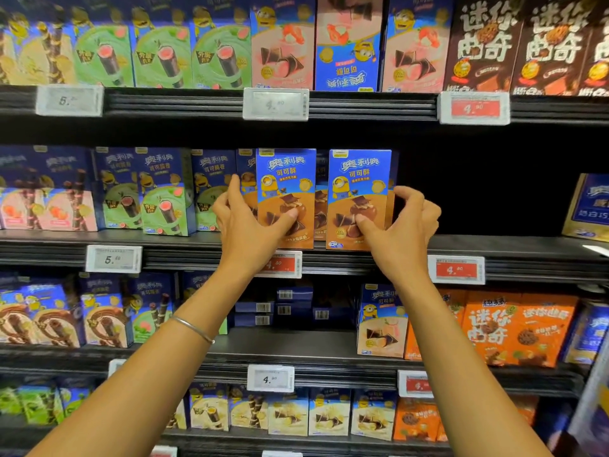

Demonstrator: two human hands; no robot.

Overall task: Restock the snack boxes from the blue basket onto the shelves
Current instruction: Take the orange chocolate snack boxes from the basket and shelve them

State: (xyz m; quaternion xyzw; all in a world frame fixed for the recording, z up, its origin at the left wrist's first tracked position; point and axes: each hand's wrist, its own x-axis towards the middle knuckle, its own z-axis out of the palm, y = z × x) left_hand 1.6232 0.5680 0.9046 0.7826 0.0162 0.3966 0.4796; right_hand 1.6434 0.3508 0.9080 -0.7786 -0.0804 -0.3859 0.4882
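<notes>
Both forearms reach up and forward. A thin silver metal bracelet (192, 328) circles the left wrist.

The left hand (245, 222) pinches the left blue-and-brown cardboard snack box (286, 179), with the thumb on the front face and the fingers round the left edge. The right hand (400, 225) pinches the right blue-and-brown cardboard snack box (359, 179), with the thumb on the front face and curled fingers round the right edge.

Both boxes stand upright at the front lip of the black metal middle shelf (527, 255). Their long axes are vertical, with a narrow gap between them. Each box lies directly ahead of its own hand, so neither hand is nearer. Like boxes stand behind them.

The likely next move is a straight push rearward or a squaring-up. The blue basket is not in view.
</notes>
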